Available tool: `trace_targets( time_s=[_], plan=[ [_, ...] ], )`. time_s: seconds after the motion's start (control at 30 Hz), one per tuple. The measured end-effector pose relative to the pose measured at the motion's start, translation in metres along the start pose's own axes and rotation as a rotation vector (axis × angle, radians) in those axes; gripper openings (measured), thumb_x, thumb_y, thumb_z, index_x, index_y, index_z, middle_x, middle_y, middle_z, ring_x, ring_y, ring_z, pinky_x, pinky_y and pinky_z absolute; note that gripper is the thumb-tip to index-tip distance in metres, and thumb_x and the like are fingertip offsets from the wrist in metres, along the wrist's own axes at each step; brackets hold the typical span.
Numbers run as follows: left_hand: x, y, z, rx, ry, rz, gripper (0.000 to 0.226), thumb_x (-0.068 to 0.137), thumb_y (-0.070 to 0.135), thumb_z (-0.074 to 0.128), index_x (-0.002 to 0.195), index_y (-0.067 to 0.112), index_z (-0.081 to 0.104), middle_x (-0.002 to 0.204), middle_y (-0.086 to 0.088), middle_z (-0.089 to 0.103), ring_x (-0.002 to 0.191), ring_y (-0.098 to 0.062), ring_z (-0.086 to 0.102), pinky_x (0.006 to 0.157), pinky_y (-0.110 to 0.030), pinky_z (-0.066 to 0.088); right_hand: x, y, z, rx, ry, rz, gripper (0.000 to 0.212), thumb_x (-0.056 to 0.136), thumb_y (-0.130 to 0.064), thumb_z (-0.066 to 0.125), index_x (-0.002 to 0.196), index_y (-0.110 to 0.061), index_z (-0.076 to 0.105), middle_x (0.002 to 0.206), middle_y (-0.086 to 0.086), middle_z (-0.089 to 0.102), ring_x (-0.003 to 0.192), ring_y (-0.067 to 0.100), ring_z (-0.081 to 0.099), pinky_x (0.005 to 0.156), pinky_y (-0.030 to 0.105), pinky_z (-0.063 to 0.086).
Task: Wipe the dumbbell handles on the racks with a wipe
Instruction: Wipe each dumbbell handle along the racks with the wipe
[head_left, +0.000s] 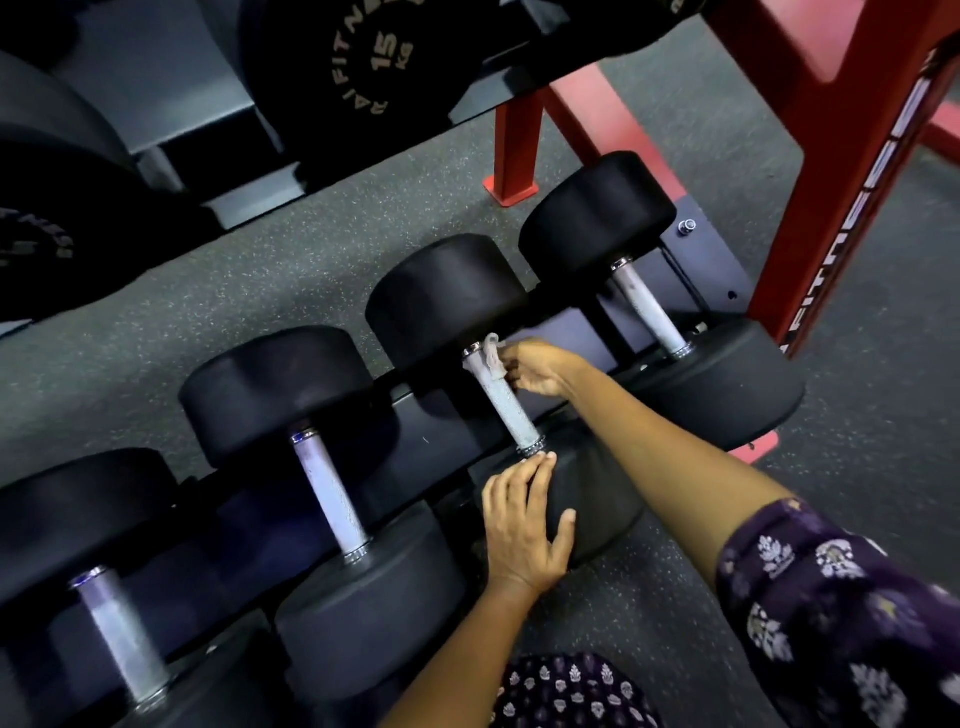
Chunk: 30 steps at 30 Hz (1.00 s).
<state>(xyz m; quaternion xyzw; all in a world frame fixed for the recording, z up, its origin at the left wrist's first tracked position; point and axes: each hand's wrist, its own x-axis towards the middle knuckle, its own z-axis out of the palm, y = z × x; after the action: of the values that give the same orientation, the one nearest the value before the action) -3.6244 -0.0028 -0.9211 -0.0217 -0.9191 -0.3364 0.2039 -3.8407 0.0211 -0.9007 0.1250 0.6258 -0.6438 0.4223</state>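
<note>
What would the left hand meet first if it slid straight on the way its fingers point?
Probably the metal collar at the near end of the handle: the left hand lies flat on the dumbbell head, fingertips just short of it.

The leftmost dumbbell (111, 618) is cut off by the frame edge, and the right hand (532, 366) hides how its fingers grip the wipe (491, 358).

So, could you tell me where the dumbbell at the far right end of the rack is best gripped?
Grip that dumbbell by its bare handle, at the middle, coming from above. The handle is the only narrow part; the round black heads at both ends are probably too broad for one hand. It lies exposed on the rack, nothing over it.
</note>
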Motion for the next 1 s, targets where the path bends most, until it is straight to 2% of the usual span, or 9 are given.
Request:
trace_targets(
  time_s=[0.1,0.23,0.4,0.53,0.63,0.77,0.83,0.93,1.0],
  plan=[
    [0.0,0.0,0.001,0.001,0.0,0.006,0.052,0.099,0.046,0.029,0.134,0.012,0.046,0.132,-0.002,0.049,0.112,-0.021,0.051,0.095,-0.039,0.039,-0.002,0.02,-0.013,-0.35,0.211,-0.233,0.028,0.084,0.007,0.052,0.061,-0.007,0.059,0.038,-0.012,0.044,0.043,-0.001,0.035,0.05,0.02,0.025],
    [-0.001,0.0,0.0,-0.009,-0.008,0.006,0.052,0.099,0.047,0.029,0.135,0.012,0.045,0.132,-0.002,0.049,0.112,-0.022,0.051,0.095,-0.039,0.039,-0.018,0.012,-0.029,-0.874,0.033,-0.223,0.044,0.083,0.008,0.048,0.046,-0.013,0.034,0.029,-0.008,0.03,0.032,0.004,0.029,0.043,0.017,0.019],
    [0.0,0.0,0.001,-0.005,-0.011,0.001,0.052,0.099,0.047,0.028,0.134,0.012,0.045,0.132,-0.001,0.048,0.111,-0.021,0.051,0.095,-0.038,0.039,-0.002,-0.011,0.001,-0.489,0.243,-0.263,0.034,0.088,0.004,0.045,0.057,-0.009,0.048,0.036,-0.006,0.043,0.029,-0.002,0.036,0.036,0.013,0.027],
    [-0.001,-0.001,0.0,-0.003,-0.009,0.008,0.052,0.099,0.046,0.029,0.135,0.012,0.045,0.132,-0.002,0.048,0.111,-0.021,0.051,0.095,-0.038,0.039,-0.019,0.007,-0.019,-0.843,0.078,-0.244,0.041,0.089,0.001,0.047,0.051,-0.013,0.041,0.049,-0.001,0.038,0.037,0.002,0.034,0.04,0.013,0.025],
    [0.0,0.0,-0.001,-0.002,-0.012,0.003,0.053,0.099,0.047,0.028,0.135,0.012,0.045,0.132,-0.002,0.048,0.112,-0.021,0.051,0.094,-0.04,0.039,-0.029,0.008,-0.035,-1.068,-0.114,-0.1,0.039,0.085,0.006,0.047,0.051,-0.012,0.041,0.04,-0.009,0.037,0.032,0.001,0.032,0.041,0.012,0.024],
    [0.001,0.0,-0.001,-0.001,-0.015,0.002,0.052,0.099,0.047,0.028,0.135,0.012,0.044,0.131,-0.002,0.049,0.112,-0.021,0.05,0.095,-0.04,0.039,-0.02,-0.009,-0.01,-0.746,0.064,-0.284,0.021,0.085,0.01,0.044,0.07,-0.002,0.052,0.044,-0.007,0.04,0.032,-0.003,0.035,0.043,0.014,0.027],
    [0.0,0.0,0.0,0.001,-0.019,-0.004,0.052,0.099,0.046,0.028,0.135,0.012,0.044,0.131,-0.003,0.05,0.112,-0.021,0.051,0.094,-0.04,0.04,-0.021,-0.011,0.001,-0.623,0.155,-0.349,0.027,0.082,0.014,0.042,0.062,-0.003,0.049,0.047,-0.007,0.04,0.036,-0.003,0.038,0.043,0.013,0.027],
    [-0.001,-0.001,0.0,-0.003,-0.034,-0.007,0.052,0.099,0.047,0.028,0.136,0.013,0.044,0.132,-0.003,0.05,0.112,-0.022,0.052,0.094,-0.041,0.04,-0.023,0.007,-0.012,-0.905,0.07,-0.282,0.029,0.08,0.01,0.045,0.052,0.001,0.047,0.051,0.01,0.045,0.051,0.004,0.038,0.049,0.018,0.029],
    [-0.001,-0.001,-0.001,-0.003,-0.026,0.0,0.053,0.099,0.047,0.028,0.136,0.013,0.044,0.132,-0.003,0.05,0.112,-0.021,0.051,0.094,-0.041,0.04,-0.029,0.014,-0.025,-1.103,-0.023,-0.159,0.017,0.078,0.008,0.046,0.071,0.013,0.06,0.063,0.018,0.051,0.047,0.001,0.04,0.052,0.022,0.032]
  ],
)
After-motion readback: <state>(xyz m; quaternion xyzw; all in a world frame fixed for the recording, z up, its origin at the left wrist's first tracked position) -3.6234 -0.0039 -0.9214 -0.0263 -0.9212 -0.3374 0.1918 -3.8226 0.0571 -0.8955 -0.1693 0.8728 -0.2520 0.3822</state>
